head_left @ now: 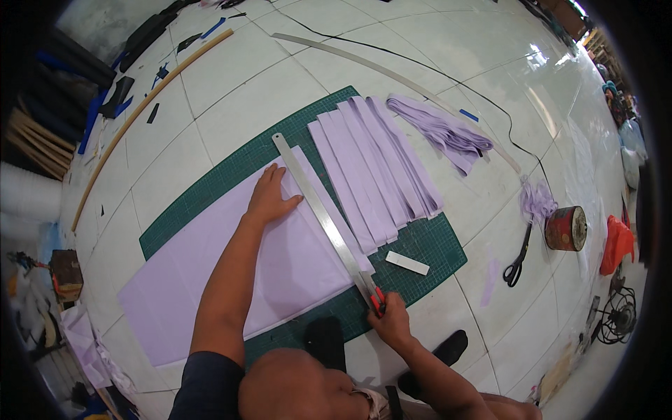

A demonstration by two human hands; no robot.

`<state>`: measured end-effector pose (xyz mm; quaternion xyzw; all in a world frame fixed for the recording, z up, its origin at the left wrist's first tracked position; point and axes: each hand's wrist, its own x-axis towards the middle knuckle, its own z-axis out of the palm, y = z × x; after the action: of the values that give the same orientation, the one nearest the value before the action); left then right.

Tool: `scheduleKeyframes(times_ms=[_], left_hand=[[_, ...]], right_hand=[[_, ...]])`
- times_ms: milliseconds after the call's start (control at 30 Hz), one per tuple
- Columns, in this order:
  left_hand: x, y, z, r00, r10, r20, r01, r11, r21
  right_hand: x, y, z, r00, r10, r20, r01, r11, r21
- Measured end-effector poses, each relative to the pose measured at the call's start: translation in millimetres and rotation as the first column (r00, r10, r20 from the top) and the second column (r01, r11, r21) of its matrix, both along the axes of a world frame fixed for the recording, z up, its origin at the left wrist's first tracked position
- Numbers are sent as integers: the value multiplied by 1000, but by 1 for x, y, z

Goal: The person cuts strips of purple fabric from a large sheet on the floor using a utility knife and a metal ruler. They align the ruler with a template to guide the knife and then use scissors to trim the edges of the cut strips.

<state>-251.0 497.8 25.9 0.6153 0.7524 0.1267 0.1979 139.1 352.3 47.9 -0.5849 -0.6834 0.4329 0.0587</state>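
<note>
A folded sheet of lavender fabric (pixel 287 280) lies across a green cutting mat (pixel 441 245). On its right part rests a long metal ruler (pixel 325 220), slanting from upper left to lower right. My left hand (pixel 271 199) presses flat on the fabric with fingers spread, the thumb close to the ruler's left edge. At the ruler's near end, my right hand (pixel 392 316) is closed around a red-handled utility knife (pixel 377 301). The knife's blade end is beside the ruler and the fabric's near edge. Its exact contact is too small to tell.
Right of the ruler lie several lavender strips (pixel 381 168) and a small white block (pixel 407 263). Farther right are a bunched fabric bundle (pixel 444 133), black scissors (pixel 518 262) and a rusty can (pixel 565 228). A long wooden strip (pixel 143 112) curves along the left floor.
</note>
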Motion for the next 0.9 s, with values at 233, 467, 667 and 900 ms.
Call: scheduleKeyframes(times_ms=[233,467,667,900], left_hand=[[0,6,9,999,-13,30,14,999,-42],[7,15,-1,985,-65,-161,52,995,-87],[11,19,11,992,-74,-101,55,983,-176],[10,21,1,986,-68,-152,38,981,-188]], right_hand=[[2,-5,-9,999,35,24,-37,998,45],[11,8,-2,996,7,89,-12,998,58],[48,72,-6,954,-291,71,275,945,176],[75,90,-12,990,-111,90,93,979,180]])
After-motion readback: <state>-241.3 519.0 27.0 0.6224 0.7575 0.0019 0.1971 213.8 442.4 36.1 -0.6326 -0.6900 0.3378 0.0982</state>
